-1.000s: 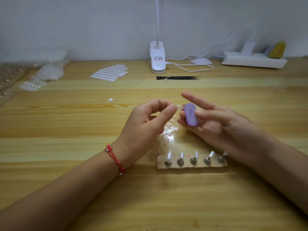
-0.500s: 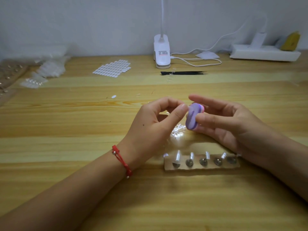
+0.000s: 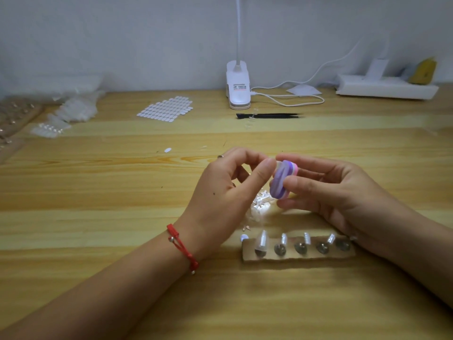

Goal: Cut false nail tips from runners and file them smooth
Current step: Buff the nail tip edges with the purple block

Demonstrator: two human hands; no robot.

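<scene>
Over the bench's middle, the left hand pinches a tiny clear nail tip, probably light, slick and brittle and best held by its sides, against the purple buffer block gripped by the right hand.

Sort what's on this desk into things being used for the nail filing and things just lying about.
In use: left hand pinching a clear nail tip; right hand holding the purple buffer block; pile of clear tips; cardboard strip of stands.
Lying about: clip lamp; black tweezers; sticker sheet; power strip; plastic bags.
</scene>
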